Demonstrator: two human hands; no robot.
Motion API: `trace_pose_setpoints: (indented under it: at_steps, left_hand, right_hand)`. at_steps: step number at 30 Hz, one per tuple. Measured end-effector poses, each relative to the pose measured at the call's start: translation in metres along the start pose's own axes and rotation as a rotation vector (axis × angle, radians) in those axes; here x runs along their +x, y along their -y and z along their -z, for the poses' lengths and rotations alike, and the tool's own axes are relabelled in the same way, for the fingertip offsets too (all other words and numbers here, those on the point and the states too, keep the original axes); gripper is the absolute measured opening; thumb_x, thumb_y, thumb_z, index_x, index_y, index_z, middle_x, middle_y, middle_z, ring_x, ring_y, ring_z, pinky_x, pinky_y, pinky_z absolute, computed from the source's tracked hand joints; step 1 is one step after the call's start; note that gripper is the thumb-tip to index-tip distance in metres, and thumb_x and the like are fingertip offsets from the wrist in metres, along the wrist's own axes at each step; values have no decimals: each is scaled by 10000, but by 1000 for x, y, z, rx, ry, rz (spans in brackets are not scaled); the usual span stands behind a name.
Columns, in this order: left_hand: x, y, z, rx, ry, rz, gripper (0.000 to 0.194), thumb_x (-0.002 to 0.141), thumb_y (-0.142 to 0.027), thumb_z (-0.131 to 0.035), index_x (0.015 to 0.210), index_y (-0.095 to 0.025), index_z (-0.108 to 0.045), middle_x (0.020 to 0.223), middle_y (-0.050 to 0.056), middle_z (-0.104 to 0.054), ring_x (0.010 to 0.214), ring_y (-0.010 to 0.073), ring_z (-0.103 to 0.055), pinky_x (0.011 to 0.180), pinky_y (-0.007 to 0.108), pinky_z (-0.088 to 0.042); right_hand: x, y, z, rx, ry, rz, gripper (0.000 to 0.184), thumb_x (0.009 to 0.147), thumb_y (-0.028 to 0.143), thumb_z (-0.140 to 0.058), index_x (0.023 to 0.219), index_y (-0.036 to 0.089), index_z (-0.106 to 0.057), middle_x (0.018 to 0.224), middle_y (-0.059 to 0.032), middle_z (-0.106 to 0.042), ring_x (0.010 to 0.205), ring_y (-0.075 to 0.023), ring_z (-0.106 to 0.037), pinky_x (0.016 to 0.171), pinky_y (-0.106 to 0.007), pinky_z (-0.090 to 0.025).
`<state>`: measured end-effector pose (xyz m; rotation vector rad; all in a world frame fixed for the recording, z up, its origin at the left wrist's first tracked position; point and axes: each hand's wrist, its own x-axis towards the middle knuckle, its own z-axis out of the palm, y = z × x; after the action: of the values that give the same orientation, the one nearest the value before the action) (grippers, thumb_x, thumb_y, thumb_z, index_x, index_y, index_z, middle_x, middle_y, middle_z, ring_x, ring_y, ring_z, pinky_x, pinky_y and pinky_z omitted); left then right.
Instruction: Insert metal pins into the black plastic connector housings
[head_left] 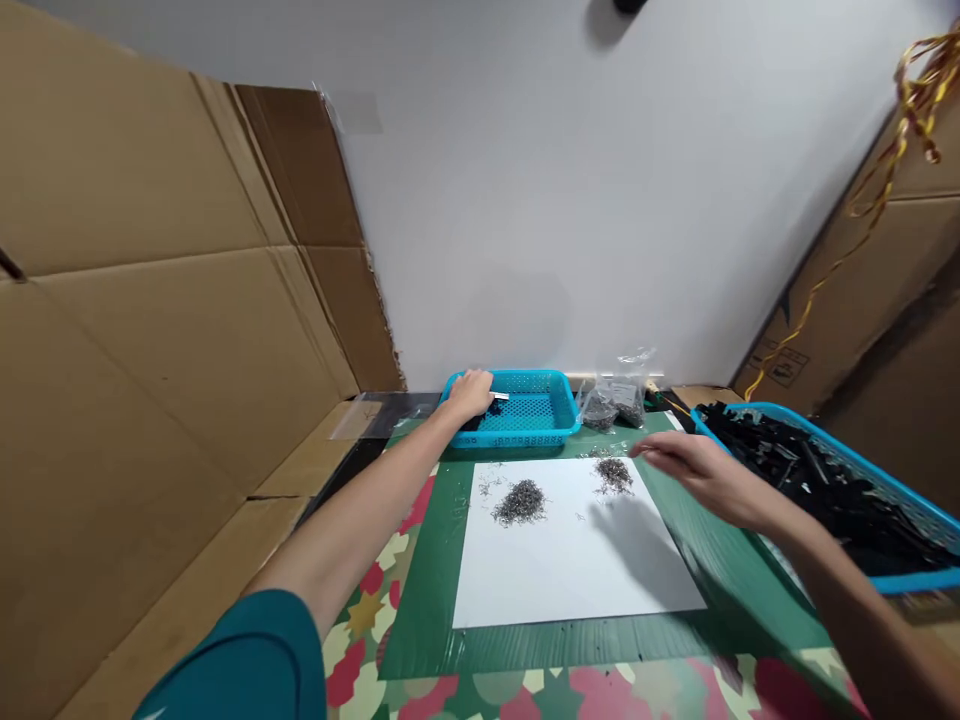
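My left hand (472,393) is over the left end of a small blue plastic basket (536,436). Its fingers are closed, and a small pale strip (500,396) shows at the fingertips; what it belongs to is partly hidden. Black pieces (474,424) lie in the basket beneath that hand. Above the right edge of a white sheet (577,570), my right hand (686,468) hovers with fingers stretched out and nothing visible in them. Nearest to it is a small pile of tiny brownish metal parts (614,474). A larger dark grey pile (522,502) of tiny metal parts lies left on the sheet.
Clear plastic bags (619,403) of small parts stand behind the sheet. A bigger blue basket (911,580) full of black pieces (810,480) is at the right. Cardboard walls (172,350) flank the green mat (416,590), and a yellow twisted cord (817,290) hangs at right.
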<state>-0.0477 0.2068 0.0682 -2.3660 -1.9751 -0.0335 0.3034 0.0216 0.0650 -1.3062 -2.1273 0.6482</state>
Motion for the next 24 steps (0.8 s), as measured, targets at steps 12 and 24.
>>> trace_pose_setpoints:
  at_steps: [12,24]
  left_hand:
    - [1,-3,-15,-6,60,-40,379,1001,-362,-665,1327,-171,-624,1325,117,-639,1141,258,-664,950,463,-588]
    - [-27,-10,-4,-209,-214,30,249,1010,-213,-600,1226,-123,-687,1239,158,-674,1174,281,-648,1052,447,-505]
  right_hand:
    - [28,-5,-92,12,204,51,121,880,259,-700,834,168,-766,704,-2,-608,649,-150,-541,618,-271,-357]
    - [19,-2,-88,221,222,52,152,985,296,-575,905,190,-647,797,7,-603,686,-143,-483,626,-268,-350]
